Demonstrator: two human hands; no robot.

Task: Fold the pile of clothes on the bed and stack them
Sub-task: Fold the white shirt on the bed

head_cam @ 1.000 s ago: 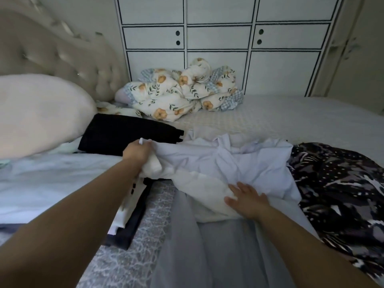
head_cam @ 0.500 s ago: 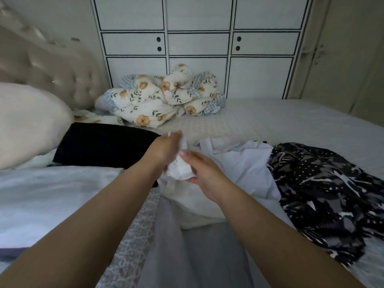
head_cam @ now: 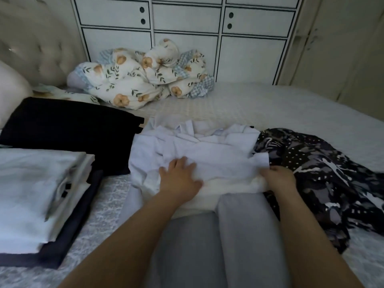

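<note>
A: Head view: the white garment (head_cam: 199, 154) lies crumpled mid-bed, in front of the knees. Left hand (head_cam: 180, 179) rests flat on it, fingers spread.

B: And the right hand (head_cam: 278, 178)?

A: Curled round the garment's right edge (beside the dark patterned cloth (head_cam: 324, 173)). The folded stack (head_cam: 39, 190) sits at left.

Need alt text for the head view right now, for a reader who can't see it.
Both hands work a white garment on the bed: the left hand presses flat on it, the right hand grips its edge. A folded stack lies left, a patterned dark garment right.
</note>
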